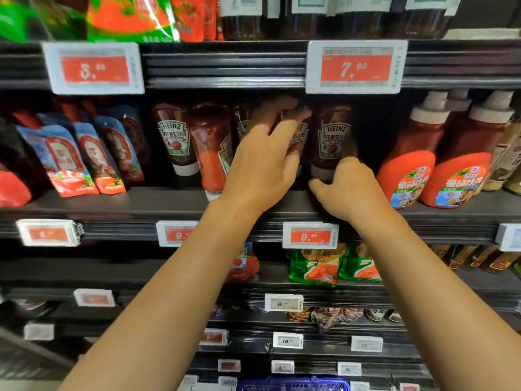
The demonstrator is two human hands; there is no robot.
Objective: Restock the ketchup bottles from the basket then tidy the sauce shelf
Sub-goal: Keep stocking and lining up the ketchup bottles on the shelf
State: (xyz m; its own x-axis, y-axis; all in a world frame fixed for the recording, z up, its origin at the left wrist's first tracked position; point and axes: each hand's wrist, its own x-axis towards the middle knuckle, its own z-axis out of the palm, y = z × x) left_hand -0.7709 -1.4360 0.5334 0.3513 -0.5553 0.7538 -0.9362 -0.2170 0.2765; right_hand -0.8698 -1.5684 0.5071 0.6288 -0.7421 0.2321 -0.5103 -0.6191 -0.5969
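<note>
Both hands (265,162) grip 2 shelf ketchup bottles (332,142) (caps down).

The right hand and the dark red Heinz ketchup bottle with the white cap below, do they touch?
Touching. The head view shows the right hand with its fingers curled around the lower part of the dark red Heinz ketchup bottle, just above its white cap.

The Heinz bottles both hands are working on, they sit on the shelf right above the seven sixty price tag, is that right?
Not quite. In the head view the Heinz bottles stand on the shelf right below the 7.60 price tag, not above it. Both the left hand and the right hand are indeed on them.
</note>
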